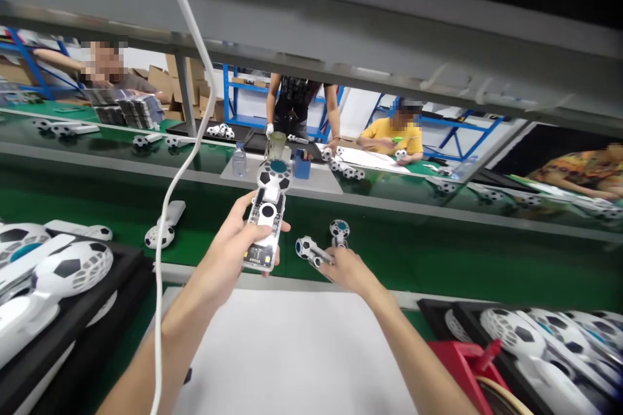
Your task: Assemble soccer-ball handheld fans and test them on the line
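Observation:
My left hand (238,240) is closed around the handle of a white handheld fan (265,227) with a round soccer-ball-patterned head. The handle's face shows a circuit board and a round black part, with my thumb lying across it. To the right, over the green belt, my right hand (348,266) has its fingers closed on the handle of a similar fan (306,248), its head pointing left. Another fan head (339,229) shows just beyond those fingers; its handle is mostly hidden by the hand, and I cannot tell whether it is touched.
A white sheet (292,350) covers the bench before me. Black trays (126,272) of fans flank it, with a red container (455,363) at right. One fan (165,227) lies on the belt (438,253). A white cable (168,194) hangs at left. Several people work beyond.

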The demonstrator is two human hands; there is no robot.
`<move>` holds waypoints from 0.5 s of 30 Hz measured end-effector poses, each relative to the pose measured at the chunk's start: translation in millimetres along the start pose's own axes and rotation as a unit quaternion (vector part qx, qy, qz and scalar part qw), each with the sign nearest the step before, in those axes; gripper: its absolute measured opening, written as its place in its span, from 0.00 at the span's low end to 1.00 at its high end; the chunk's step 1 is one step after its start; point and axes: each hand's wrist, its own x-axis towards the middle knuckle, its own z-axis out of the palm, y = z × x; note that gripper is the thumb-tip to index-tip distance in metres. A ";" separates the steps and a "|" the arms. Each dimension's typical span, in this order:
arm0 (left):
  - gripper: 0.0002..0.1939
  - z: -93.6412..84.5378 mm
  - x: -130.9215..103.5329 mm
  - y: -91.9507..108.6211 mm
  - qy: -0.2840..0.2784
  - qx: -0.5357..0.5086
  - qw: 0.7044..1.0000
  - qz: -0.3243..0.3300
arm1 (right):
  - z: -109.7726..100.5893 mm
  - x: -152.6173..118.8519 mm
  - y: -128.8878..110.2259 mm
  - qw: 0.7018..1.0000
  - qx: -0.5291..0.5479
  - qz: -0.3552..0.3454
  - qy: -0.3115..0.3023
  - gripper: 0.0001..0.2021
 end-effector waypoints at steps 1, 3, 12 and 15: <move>0.33 1.4 0.2 -1.7 0.001 0.002 1.000 -0.001 | 4.2 -0.8 5.9 1.000 0.019 0.005 -0.004 0.12; 0.34 4.8 0.3 -4.4 -0.007 0.000 1.000 -0.006 | 9.5 -2.0 15.8 0.997 0.070 0.005 -0.013 0.13; 0.34 21.1 -8.0 -8.7 -0.024 -0.012 1.000 -0.003 | 3.1 -7.7 25.5 0.934 0.357 -0.021 0.019 0.08; 0.30 27.8 -17.2 -3.6 -0.029 -0.064 0.998 0.003 | -17.2 -18.2 5.3 0.875 0.476 -0.072 0.044 0.09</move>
